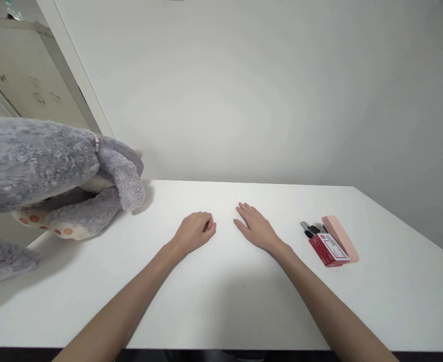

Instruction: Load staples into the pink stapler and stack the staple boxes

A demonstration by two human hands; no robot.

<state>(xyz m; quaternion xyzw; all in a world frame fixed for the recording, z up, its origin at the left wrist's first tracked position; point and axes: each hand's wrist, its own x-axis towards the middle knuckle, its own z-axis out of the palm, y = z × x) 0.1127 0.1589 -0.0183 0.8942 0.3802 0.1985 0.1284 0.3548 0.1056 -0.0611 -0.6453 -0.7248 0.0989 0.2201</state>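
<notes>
The left hand [196,232] lay clenched, the right hand [256,227] flat, a red box [327,250] at three o'clock on the desk [191,311].

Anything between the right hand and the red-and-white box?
Nothing visible blocks it: white tabletop lies between the right hand and the red-and-white box's left side. Small dark and grey items sit near that line, at the box's far-left end. The pink item is beyond the box.
</notes>
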